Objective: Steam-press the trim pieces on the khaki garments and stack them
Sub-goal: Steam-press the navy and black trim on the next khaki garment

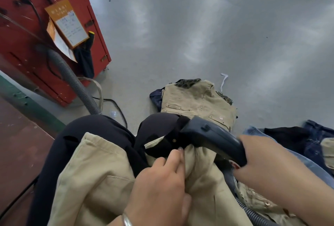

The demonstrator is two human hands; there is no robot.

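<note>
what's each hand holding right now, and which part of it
The right hand grips the steamer by its handle end. The left hand pinches the khaki garment by bunched fabric beside its black trim.

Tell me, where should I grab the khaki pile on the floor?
Grip the khaki pile by its near bottom hem, probably from the person's side. That edge lies flat and bare, while the leopard-print collar at the far end is bunched.

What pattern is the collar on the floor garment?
Leopard print collar, dark brown, head view.
</note>
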